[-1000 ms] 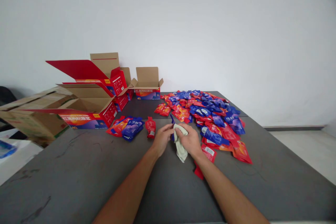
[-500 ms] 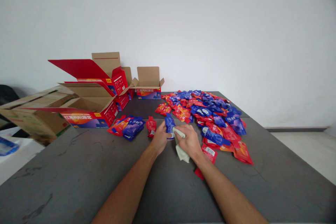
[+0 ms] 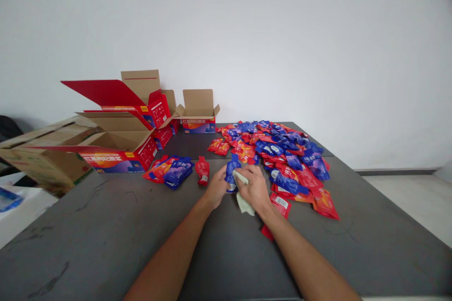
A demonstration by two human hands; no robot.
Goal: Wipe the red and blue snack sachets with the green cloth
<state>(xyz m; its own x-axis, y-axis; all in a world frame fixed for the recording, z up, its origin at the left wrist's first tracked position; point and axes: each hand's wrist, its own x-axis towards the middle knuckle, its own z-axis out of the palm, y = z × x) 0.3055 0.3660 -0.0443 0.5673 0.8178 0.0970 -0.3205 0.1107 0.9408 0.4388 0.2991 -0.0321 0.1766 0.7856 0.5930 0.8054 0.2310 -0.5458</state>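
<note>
Near the middle of the grey table (image 3: 141, 230), my left hand (image 3: 216, 189) grips the left edge of a blue packet (image 3: 232, 168). My right hand (image 3: 254, 187) is closed on a pale green cloth (image 3: 245, 204), part of which lies against the packet's face while the rest hangs below. A single red packet (image 3: 202, 170) lies left of my hands. Farther left is a small stack of blue and red packets (image 3: 178, 171). Under my right forearm, partly hidden, rests another red packet (image 3: 281, 204).
A large heap of red and blue packets (image 3: 278, 143) covers the table's back right. Open red printed boxes (image 3: 118, 162) stand at the left, with another open box (image 3: 198, 125) at the back. Beyond the left edge are brown cartons (image 3: 56, 164).
The blue packet has shifted slightly right and turned more upright in my left hand. The cloth's hanging end has risen a little. The view has moved slightly.
</note>
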